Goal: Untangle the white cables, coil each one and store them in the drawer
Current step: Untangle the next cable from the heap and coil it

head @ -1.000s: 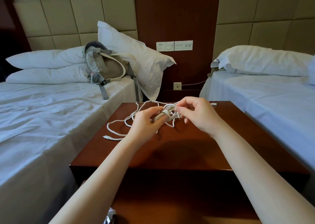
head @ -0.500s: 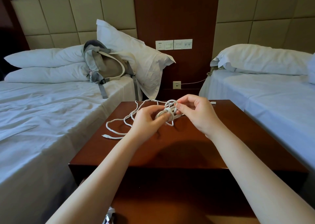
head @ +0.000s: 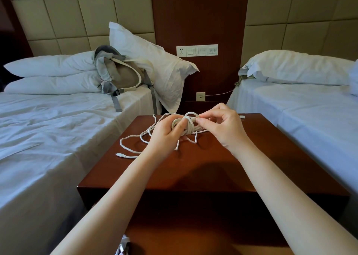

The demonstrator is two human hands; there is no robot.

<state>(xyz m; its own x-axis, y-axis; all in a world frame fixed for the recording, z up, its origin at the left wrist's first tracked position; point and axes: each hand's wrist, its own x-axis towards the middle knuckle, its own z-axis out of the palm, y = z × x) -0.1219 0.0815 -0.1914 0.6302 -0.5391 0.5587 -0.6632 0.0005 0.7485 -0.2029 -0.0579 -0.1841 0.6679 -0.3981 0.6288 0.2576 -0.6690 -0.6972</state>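
Table [head: 193, 169]: glossy dark wood, square edges, near half bare. The left bed [head: 48, 134] and right bed [head: 313, 119], with rumpled white sheets, press close on both sides. Over the far half, the left hand [head: 164, 138] curls round a small white coil [head: 187, 126]. The right hand [head: 222, 126] pinches a strand at the coil's top, thumb to forefinger. Loose cable [head: 133, 138], thin and matte, snakes left over the wood, its plug [head: 119, 154] near the left edge. A second plug [head: 242, 116] lies at the far right. A grey backpack [head: 120, 74] slumps against a pillow [head: 151, 61]. Sockets [head: 196, 50] are on the wall behind.
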